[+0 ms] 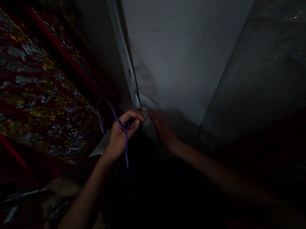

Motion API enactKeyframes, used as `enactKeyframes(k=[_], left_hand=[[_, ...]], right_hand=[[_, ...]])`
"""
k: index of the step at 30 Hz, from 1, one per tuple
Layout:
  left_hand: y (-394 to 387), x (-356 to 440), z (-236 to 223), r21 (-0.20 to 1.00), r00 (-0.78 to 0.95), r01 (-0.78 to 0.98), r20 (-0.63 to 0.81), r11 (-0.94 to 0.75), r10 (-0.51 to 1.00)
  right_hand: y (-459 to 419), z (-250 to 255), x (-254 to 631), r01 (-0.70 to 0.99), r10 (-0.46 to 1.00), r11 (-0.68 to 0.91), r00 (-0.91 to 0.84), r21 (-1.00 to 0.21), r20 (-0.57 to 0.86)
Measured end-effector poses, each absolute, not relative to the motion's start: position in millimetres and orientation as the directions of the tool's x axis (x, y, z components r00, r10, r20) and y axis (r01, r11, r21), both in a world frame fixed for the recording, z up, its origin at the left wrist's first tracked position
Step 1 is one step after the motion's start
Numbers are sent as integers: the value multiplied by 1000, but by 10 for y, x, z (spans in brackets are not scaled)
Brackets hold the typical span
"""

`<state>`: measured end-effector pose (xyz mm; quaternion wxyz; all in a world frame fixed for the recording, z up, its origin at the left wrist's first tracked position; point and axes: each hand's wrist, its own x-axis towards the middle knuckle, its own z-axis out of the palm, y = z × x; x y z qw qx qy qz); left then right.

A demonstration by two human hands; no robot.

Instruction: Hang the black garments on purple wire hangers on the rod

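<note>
The light is very dim. My left hand (118, 136) is closed, with a purple wire clothes hanger (125, 139) across its palm and thumb. The hanger's curved hook sticks up above the wrist, and one thin arm hangs below the hand. My left thumb and forefinger come close together at the lower edge of a large pale sheet-like surface (176, 47); whether they touch it I cannot tell. Seen edge-on, my right hand (165, 132) rests along the same pale surface with its fingers stretched upward. Its thumb is hidden in shadow.
Red cloth with gold and silver embroidery (31, 80) hangs at the left. A narrow light strip (124, 44) runs down beside the pale surface. Shiny clear plastic (290, 35) covers the right side. Dark, indistinct items lie at the lower left.
</note>
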<state>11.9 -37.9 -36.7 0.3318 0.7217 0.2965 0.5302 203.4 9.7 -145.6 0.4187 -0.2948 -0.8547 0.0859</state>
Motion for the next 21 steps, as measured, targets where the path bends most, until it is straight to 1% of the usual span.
enactKeyframes(k=[2, 4, 5, 7, 8, 10, 13, 15, 17, 19, 20, 21], left_hand=[[-406, 285, -378, 840, 296, -37, 526, -541, 797], [-374, 409, -425, 879, 277, -186, 475, -439, 835], [-345, 453, -456, 883, 261, -276, 449, -379, 855], [-278, 503, -515, 857, 239, -444, 393, -260, 888], [-249, 512, -537, 841, 247, -499, 369, -208, 896], [-207, 502, -557, 830, 285, -542, 332, -134, 899], [-170, 432, -529, 868, 335, -487, 294, -103, 895], [-131, 367, -501, 906, 375, -408, 276, -110, 885], [-67, 298, -506, 952, 429, -290, 218, -95, 877], [2, 221, -572, 983, 425, -173, 137, -69, 895], [25, 174, -629, 990, 370, -122, 117, -76, 921], [33, 116, -700, 991, 272, -70, 131, -117, 953]], right_hand=[[130, -1475, 1932, 419, 510, 842, -410, -341, 756], [147, -1466, 1902, 410, 470, 854, -343, -320, 813], [143, -1456, 1917, 407, 457, 858, -326, -313, 828], [113, -1428, 1998, 385, 450, 869, -346, -313, 824], [95, -1411, 2058, 372, 470, 865, -365, -337, 804], [71, -1376, 2205, 360, 582, 809, -371, -465, 724], [95, -1338, 2459, 345, 797, 603, -292, -719, 528], [125, -1330, 2631, 297, 881, 459, -270, -837, 388], [144, -1328, 2795, 203, 931, 338, -215, -919, 295], [166, -1323, 2957, 85, 966, 258, -56, -962, 254], [189, -1317, 3041, 37, 969, 243, 48, -969, 244], [224, -1308, 3125, 5, 957, 246, 154, -969, 244]])
